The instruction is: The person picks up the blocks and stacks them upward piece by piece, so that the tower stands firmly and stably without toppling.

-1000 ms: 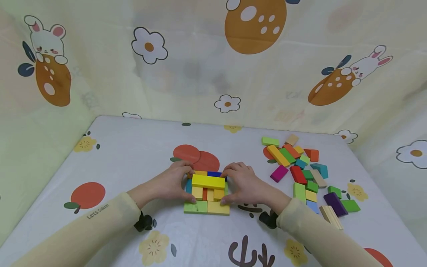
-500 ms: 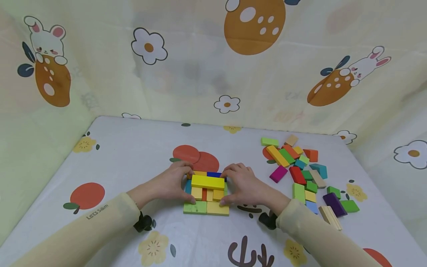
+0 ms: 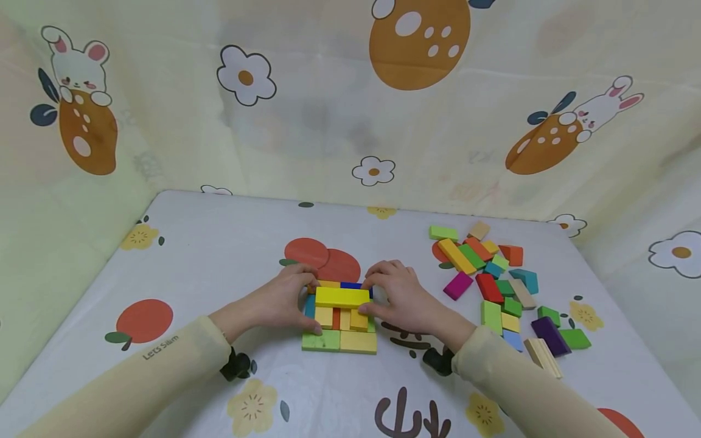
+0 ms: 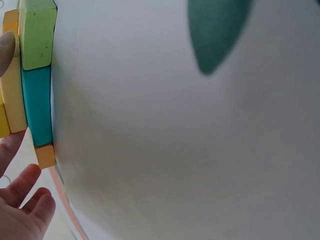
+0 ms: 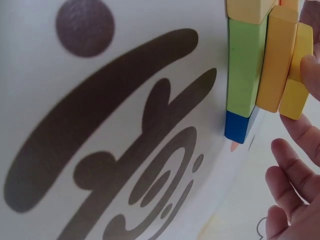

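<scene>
the bright yellow rectangular wooden bar (image 3: 343, 297) lay crosswise on top of the low stack of coloured wooden blocks (image 3: 321, 340), on the pale printed tablecloth (image 3: 219, 261). the right hand (image 3: 405, 301) pinched the bar's right end between thumb and finger, while the left hand (image 3: 282, 298) seemed to grasp the long cream wooden block (image 3: 324, 317) beneath the other end, front to back. an uneven push by the right thumb could have skewed the bar or dragged the orange-yellow wooden block (image 3: 359, 319) under it; a tighter left squeeze could have shifted that support. the left wrist view bared the side of the teal wooden block (image 4: 37, 105), mostly covered in the head view, which alone showed the scattered loose wooden blocks (image 3: 489, 287).
</scene>
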Tool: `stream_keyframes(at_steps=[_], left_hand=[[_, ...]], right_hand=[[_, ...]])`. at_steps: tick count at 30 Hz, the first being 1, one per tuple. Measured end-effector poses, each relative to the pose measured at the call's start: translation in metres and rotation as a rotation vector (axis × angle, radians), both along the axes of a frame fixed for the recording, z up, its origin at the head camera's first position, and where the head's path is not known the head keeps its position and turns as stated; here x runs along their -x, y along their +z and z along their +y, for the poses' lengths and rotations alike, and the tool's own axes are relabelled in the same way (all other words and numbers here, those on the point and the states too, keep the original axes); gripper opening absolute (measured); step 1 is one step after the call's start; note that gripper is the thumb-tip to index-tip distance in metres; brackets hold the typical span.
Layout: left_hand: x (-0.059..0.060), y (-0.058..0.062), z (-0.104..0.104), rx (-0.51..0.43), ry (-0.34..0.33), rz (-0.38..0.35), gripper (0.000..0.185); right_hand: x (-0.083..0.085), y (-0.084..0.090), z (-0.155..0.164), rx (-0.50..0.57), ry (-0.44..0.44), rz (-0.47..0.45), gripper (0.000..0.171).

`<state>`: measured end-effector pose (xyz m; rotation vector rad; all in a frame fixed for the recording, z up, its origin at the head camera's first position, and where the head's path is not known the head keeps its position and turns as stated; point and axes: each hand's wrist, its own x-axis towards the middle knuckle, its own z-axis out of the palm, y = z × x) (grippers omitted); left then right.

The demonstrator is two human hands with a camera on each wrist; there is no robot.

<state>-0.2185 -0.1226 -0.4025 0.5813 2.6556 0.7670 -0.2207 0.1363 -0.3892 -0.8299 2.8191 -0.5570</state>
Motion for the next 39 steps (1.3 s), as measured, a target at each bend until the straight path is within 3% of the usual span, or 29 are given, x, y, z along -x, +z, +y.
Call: stream_keyframes(at_steps=[11,17,20,39], left_hand=[[0.0003,-0.0002,0.0007,0.007,0.002,-0.002,0.065],[0.0001,0.0003,-0.0009,0.001,-0.006,0.002,0.067],[0.0,0.0007,-0.0014,-0.002,-0.012,0.006,0.067],[0.0003,-0.001,-0.0017,-0.007,-0.013,0.01,0.07]], right_hand=[[0.0021,-0.0039,0.003,-0.005,-0.016,-0.021,0.038],[-0.0015,-0.0053,0.0052,-0.036,-0.013,-0.101,0.092],[-0.0039,-0.0067,0.0047,-0.013,-0.001,-0.129,0.107],[-0.0054,-0.0076,0.0037,0.027,-0.002,-0.154,0.108]])
